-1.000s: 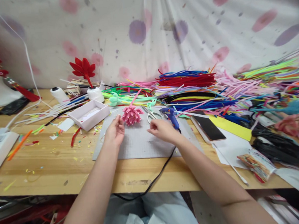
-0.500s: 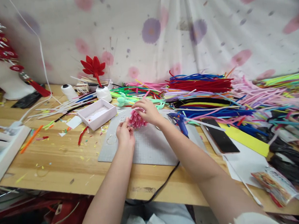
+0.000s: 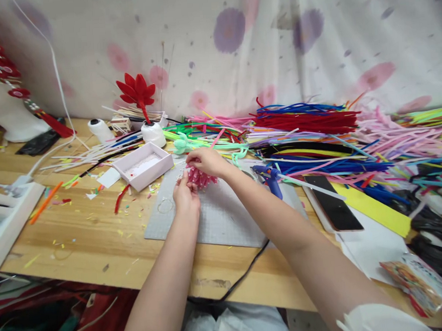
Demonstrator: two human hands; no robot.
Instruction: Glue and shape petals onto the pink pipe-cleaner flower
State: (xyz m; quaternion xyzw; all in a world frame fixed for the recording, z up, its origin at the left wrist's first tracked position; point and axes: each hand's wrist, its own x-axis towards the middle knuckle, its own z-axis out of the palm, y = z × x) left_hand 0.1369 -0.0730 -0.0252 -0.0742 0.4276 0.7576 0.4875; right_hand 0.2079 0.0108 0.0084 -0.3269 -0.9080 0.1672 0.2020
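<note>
A pink flower with many layered petals [image 3: 204, 178] is between my hands, over the grey cutting mat [image 3: 224, 220]. My left hand [image 3: 186, 195] is closed at the flower's left side, thumb and fingers pinching its edge. Over the flower's top bends my right hand [image 3: 208, 162], fingertips drawn together near its upper left; what they pinch is too small to make out. Small white beads lie on the mat just beyond my left fingertips. Part of the flower is hidden by my fingers.
A pale pink box [image 3: 143, 167] holding tiny beads stands left of the mat. At its right lies a blue glue gun [image 3: 269, 177]. Bundles of coloured pipe cleaners [image 3: 308, 122] line the back. A red flower [image 3: 137, 93] stands upright in a white spool; a phone [image 3: 333, 203] lies right.
My right hand has shifted left and down over the flower, its fingertips now closer to my left hand. My left hand still grips the flower. The camera view has moved slightly.
</note>
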